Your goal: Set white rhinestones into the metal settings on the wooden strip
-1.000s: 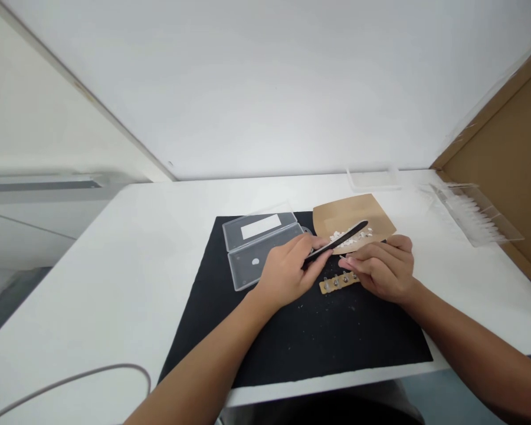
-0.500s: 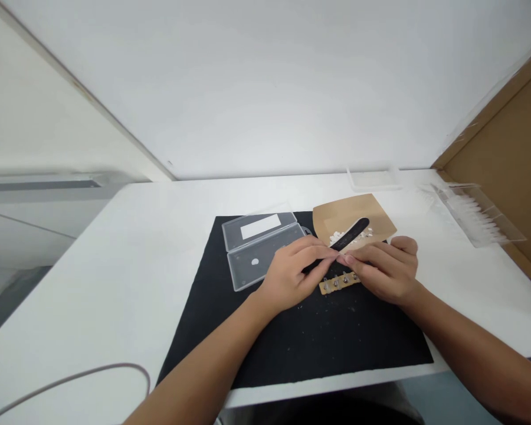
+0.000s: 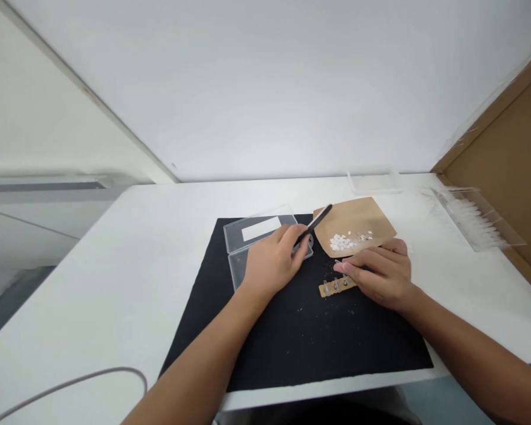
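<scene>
My left hand (image 3: pixel 272 260) is closed around a black nail file (image 3: pixel 321 216), which points up and to the right, its edge turned toward me. Below that hand lies an open clear plastic case (image 3: pixel 239 268), partly covered by it. My right hand (image 3: pixel 378 273) pinches a small clear piece (image 3: pixel 338 261), perhaps a nail tip, between thumb and fingertips. Just under those fingers is a tan strip (image 3: pixel 330 288) carrying a row of small clear pieces and round metal dots; its right end is hidden.
A brown paper sheet (image 3: pixel 354 212) bears many small white bits (image 3: pixel 341 242). Crumbs dot the black mat (image 3: pixel 310 354). At right, a clear box (image 3: pixel 478 227) holds rows of translucent pieces near a cardboard panel (image 3: pixel 513 130). A clear tray (image 3: pixel 374 183) stands at the back.
My hands have come apart. The left one moved left and up with the nail file, uncovering the white bits; the right one stays near the strip, holding the small clear piece.
</scene>
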`<state>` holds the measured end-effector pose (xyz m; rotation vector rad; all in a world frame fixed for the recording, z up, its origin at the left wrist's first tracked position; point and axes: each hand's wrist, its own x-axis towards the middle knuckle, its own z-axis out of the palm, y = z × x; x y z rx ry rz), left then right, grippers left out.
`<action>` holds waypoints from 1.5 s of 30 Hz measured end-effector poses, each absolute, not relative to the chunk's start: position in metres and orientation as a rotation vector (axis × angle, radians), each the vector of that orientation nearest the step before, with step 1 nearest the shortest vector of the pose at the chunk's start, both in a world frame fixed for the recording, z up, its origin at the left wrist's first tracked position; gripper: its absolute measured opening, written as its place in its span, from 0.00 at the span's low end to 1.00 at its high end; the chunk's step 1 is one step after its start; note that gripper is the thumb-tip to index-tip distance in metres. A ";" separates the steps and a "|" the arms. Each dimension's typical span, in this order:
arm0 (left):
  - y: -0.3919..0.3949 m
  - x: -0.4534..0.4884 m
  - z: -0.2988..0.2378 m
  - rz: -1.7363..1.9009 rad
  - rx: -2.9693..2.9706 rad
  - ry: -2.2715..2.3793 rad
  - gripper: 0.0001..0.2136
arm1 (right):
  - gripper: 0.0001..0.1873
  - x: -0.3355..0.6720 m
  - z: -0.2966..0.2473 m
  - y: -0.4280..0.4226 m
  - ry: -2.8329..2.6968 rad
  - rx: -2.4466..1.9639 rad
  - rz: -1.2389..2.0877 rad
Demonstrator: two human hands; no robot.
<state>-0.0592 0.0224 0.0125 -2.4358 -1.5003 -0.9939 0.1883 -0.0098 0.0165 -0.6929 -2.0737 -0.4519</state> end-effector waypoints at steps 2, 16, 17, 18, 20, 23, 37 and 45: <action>0.026 -0.063 0.014 -0.927 -2.367 -1.671 0.09 | 0.14 0.189 0.016 -0.010 -2.073 -0.703 -0.434; 0.032 -0.068 0.015 -0.884 -2.211 -1.632 0.08 | 0.12 0.187 0.020 -0.009 -2.079 -0.761 -0.370; 0.032 -0.067 0.015 -0.982 -2.269 -1.526 0.07 | 0.12 0.186 0.020 -0.009 -2.070 -0.765 -0.371; 0.032 -0.065 0.016 -1.094 -2.342 -1.430 0.07 | 0.12 0.186 0.020 -0.010 -2.056 -0.768 -0.376; 0.028 -0.058 0.017 -1.356 -2.475 -1.301 0.06 | 0.12 0.186 0.020 -0.010 -2.035 -0.761 -0.397; 0.018 -0.045 0.022 -1.574 -2.801 -1.246 0.07 | 0.12 0.188 0.018 -0.010 -2.047 -0.742 -0.419; -0.001 -0.024 0.013 -2.157 -3.071 -1.867 0.10 | 0.09 0.197 0.017 -0.013 -2.191 -0.764 -0.370; -0.003 -0.022 0.010 -2.194 -2.980 -2.198 0.13 | 0.12 0.196 0.018 -0.011 -2.174 -0.729 -0.337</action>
